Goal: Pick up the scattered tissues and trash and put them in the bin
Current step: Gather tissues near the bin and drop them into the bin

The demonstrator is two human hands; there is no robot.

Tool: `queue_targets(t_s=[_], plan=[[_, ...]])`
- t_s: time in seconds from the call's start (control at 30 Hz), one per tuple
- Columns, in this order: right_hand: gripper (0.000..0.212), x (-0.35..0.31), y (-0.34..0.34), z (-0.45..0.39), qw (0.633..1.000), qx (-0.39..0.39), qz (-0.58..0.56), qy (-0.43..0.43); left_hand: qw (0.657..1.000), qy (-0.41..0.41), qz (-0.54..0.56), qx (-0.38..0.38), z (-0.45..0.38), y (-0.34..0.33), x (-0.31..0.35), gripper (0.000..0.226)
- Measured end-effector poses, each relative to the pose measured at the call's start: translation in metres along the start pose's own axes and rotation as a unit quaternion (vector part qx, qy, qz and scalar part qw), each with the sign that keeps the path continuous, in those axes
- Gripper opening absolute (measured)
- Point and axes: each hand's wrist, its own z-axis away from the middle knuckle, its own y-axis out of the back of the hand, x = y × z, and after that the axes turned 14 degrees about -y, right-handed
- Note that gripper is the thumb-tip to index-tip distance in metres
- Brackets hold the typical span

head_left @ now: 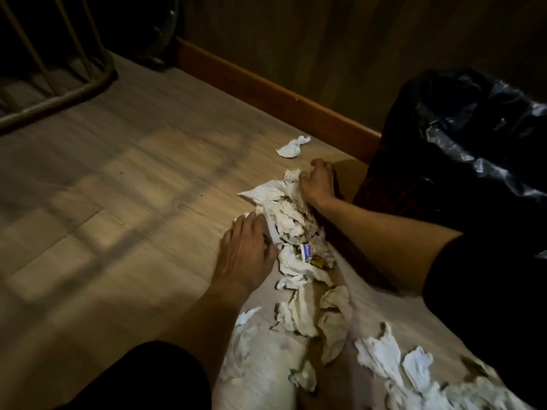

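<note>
A heap of crumpled white tissues (284, 211) lies on the wooden floor, with a small blue-and-white wrapper (307, 251) and a yellowish scrap among them. My left hand (247, 250) presses flat against the heap's left side, fingers apart. My right hand (318, 183) curls around the heap's far right end, touching the tissues. More tissues (319, 315) trail toward the bottom right. One tissue (293, 147) lies alone near the skirting board. The bin (461, 137), lined with a black plastic bag, stands at the right.
A wooden skirting board (266, 87) and dark wall run behind the floor. A metal frame with bars (59, 90) stands at the far left. A whitish bag or sheet (257, 359) lies at the bottom centre. Open floor (118, 187) stretches to the left.
</note>
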Motion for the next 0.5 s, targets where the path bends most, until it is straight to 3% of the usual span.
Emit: queue_targets(t_s=[0.23, 0.33, 0.5], plan=[[0.059, -0.021, -0.029, -0.06, 0.98, -0.071, 0.153, 0.103, 0.996, -0.019, -0.063, -0.064, 0.005, -0.018, -0.01, 0.075], [0.062, -0.033, -0.036, -0.076, 0.973, -0.113, 0.181, 0.089, 0.995, -0.015, -0.073, -0.062, 0.004, -0.022, -0.008, 0.073], [0.041, -0.031, -0.031, -0.072, 0.965, -0.129, 0.218, 0.067, 0.995, -0.014, -0.078, -0.067, 0.005, -0.02, -0.008, 0.073]])
